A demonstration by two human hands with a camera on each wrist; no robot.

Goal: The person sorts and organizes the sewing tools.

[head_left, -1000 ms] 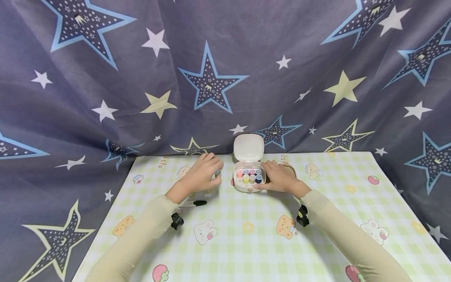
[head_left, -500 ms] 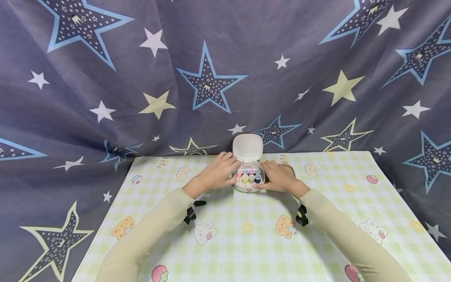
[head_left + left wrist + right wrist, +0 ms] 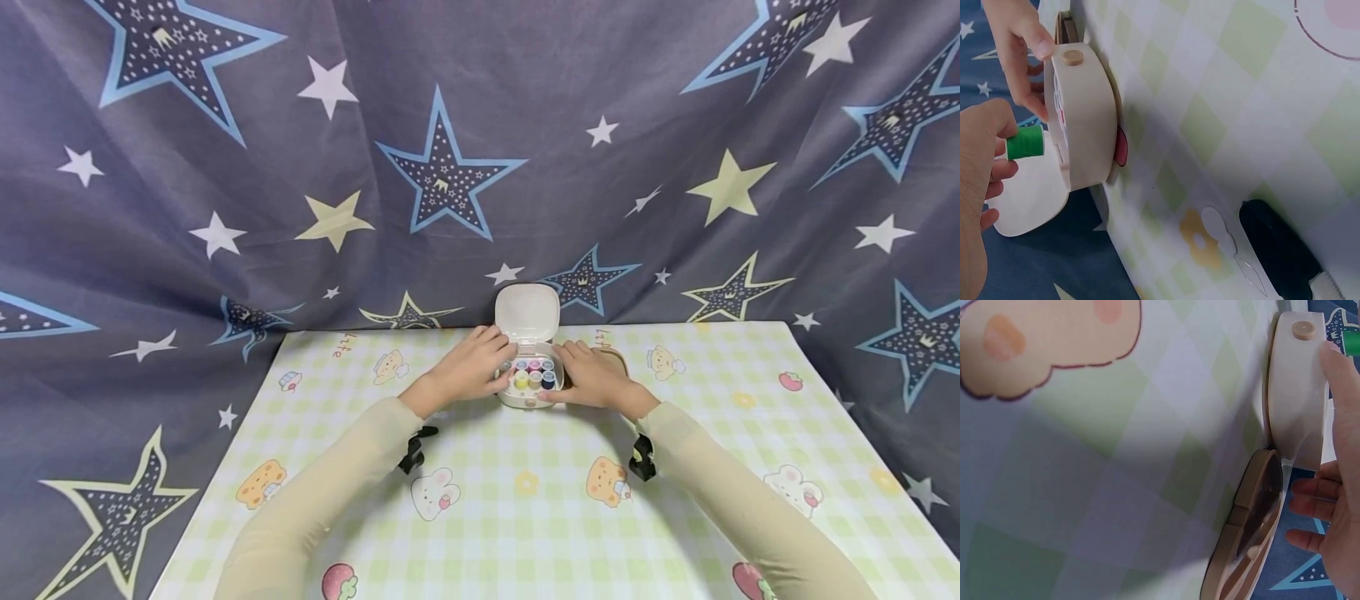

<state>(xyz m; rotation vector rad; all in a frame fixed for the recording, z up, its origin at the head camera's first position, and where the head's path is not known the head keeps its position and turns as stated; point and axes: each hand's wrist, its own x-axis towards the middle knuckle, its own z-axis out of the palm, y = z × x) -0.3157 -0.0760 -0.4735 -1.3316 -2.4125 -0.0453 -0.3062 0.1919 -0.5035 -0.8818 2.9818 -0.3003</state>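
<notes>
The green thread spool [image 3: 1025, 142] is hovering above the left side of the open white sewing case [image 3: 1091, 119], and your left hand [image 3: 472, 365] is pinching it in a narrow grip. Other thread spools [image 3: 535, 381] are standing inside. Your right hand [image 3: 594, 377] is holding the case's right side in a wider grip, thumb touching the front rim. A needle threader [image 3: 1219, 231] and a black-handled tool [image 3: 1275, 250] are lying on the desk [image 3: 525, 542].

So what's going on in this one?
A person's left hand pinches a green spool over the left side of a white box, not yet set down inside. The right hand holds the box at its right side. The lid stands open, and other spools are already inside.
</notes>
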